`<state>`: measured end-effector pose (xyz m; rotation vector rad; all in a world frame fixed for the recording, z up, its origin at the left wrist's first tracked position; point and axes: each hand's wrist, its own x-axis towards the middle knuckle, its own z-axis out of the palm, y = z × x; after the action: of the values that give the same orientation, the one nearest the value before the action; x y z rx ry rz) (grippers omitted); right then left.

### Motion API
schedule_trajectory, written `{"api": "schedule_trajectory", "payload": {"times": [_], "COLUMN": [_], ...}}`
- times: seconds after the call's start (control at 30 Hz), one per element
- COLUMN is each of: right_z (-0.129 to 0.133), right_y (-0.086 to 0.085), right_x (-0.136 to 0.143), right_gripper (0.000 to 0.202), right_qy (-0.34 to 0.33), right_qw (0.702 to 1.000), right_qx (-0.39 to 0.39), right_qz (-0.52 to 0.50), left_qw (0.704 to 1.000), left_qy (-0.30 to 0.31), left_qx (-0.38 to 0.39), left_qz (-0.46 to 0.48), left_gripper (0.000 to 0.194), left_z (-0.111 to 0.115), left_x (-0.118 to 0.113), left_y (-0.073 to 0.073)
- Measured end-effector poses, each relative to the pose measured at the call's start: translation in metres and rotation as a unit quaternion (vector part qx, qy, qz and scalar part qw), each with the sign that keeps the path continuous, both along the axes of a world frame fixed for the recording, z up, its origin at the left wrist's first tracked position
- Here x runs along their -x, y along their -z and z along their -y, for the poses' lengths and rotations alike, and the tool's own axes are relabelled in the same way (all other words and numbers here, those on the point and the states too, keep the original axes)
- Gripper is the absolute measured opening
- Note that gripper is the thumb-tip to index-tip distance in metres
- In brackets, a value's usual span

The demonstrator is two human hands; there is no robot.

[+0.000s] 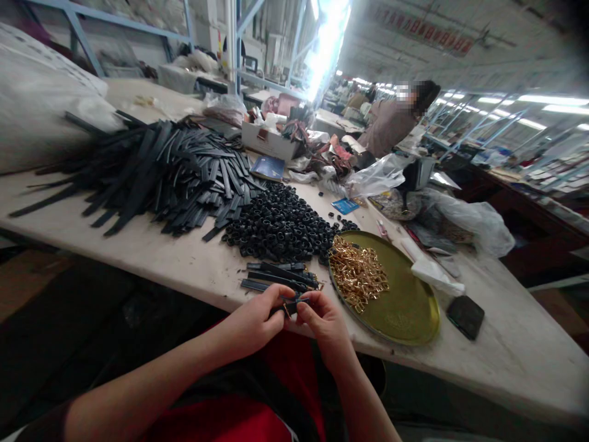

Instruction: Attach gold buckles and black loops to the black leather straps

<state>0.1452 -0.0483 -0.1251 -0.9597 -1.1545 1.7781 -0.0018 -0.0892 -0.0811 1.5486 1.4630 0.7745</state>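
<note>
My left hand (260, 319) and my right hand (324, 316) meet at the table's front edge, both closed on one short black strap (291, 307). A bit of gold metal, looking like a buckle, shows on the strap between my fingers; its details are too small to make out. Just beyond my hands lie several black straps (276, 276) with gold ends, side by side. Behind them spreads a heap of small black loops (280, 224). On the right, a round gold-green tray (409, 294) carries a pile of gold buckles (359, 273).
A large pile of long black strips (175, 172) covers the table's left side. A dark blue booklet (267, 167), a blue card (345, 205) and a box of scraps (269, 138) stand farther back. A black phone-like object (465, 316) lies right of the tray. Another person (391, 123) is beyond the table.
</note>
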Motion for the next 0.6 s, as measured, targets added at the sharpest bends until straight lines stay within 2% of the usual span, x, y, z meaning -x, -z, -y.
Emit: {"api": "schedule_trajectory", "payload": {"times": [0.2,0.33,0.47,0.6], "right_z": [0.000,-0.006,-0.010,-0.014], "right_y": [-0.002,0.004,0.013,0.019], "right_x": [0.007,0.008,0.011,0.013], "right_gripper": [0.035,0.023,0.032,0.030], "right_qy": [-0.022,-0.047,-0.104,-0.133], "right_qw": [0.991,0.974,0.957,0.938], "right_qx": [0.084,0.170,0.226,0.253], "right_qz": [-0.103,-0.145,-0.150,-0.194], "left_qw": [0.999,0.996,0.989,0.984], "left_qy": [-0.028,-0.056,-0.070,-0.063], "left_qx": [0.043,0.064,0.084,0.098], "left_qz": [0.008,-0.031,-0.101,-0.136], "left_gripper": [0.022,0.028,0.026,0.026], "left_z": [-0.007,-0.015,-0.023,-0.032], "left_x": [0.007,0.010,0.012,0.014], "left_y": [0.006,0.009,0.012,0.014]}}
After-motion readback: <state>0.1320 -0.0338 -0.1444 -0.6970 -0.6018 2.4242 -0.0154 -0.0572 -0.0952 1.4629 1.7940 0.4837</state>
